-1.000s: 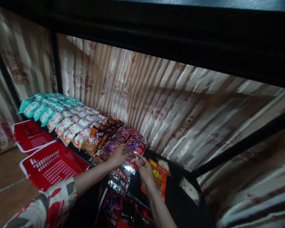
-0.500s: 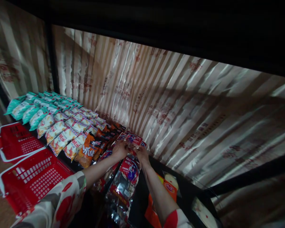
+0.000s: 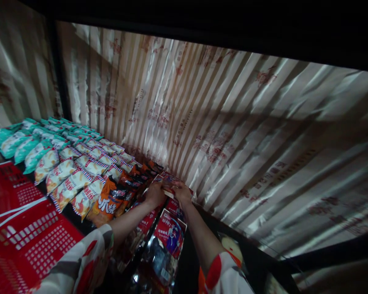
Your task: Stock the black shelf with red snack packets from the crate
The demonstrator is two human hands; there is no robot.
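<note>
My left hand (image 3: 155,193) and my right hand (image 3: 182,193) are close together at the back of the shelf. Between them is the top of a red snack packet (image 3: 169,183), gripped by the fingers of both hands. In front of the hands lie more red snack packets (image 3: 166,237), with blue cartoon prints and clear lower parts showing dark contents. Another row of these packets lies partly under my left forearm. Left of that row stand orange snack bags (image 3: 106,204).
White-and-orange chip bags (image 3: 70,188) and teal bags (image 3: 27,147) fill the shelf's left side. Red plastic baskets (image 3: 46,245) stand in front of it. A clear-wrapped pale item (image 3: 231,247) lies at right. Wrinkled printed sheeting (image 3: 171,102) hangs behind; a dark beam (image 3: 202,24) crosses above.
The view has moved closer and slightly right. Both hands still hold the packet at the back, now tilted so its top edge lies flatter. The baskets and bags have shifted left in view.
</note>
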